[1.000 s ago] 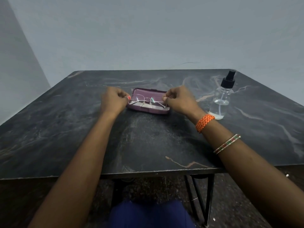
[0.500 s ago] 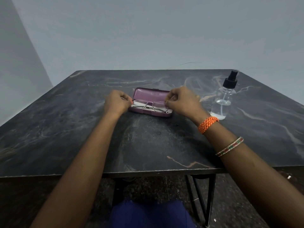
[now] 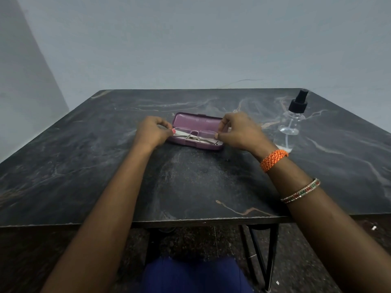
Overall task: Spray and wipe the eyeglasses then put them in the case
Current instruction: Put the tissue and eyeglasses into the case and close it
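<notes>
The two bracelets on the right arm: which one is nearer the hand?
The orange woven bracelet, right at the wrist; the thin beaded one sits farther up the forearm.

Bare table (image 3: 190, 187) nearside (spray bottle (image 3: 291, 125) right)

A dark, marble-patterned table (image 3: 84, 166) with pale veins and a worn, dusty patch near its front edge stands against a plain grey-blue wall (image 3: 190, 39). A second wall (image 3: 19, 81) meets it at the left corner. Black metal legs (image 3: 266, 254) support the tabletop above a dark speckled floor (image 3: 317, 261). Lighting is dim and even.
</notes>
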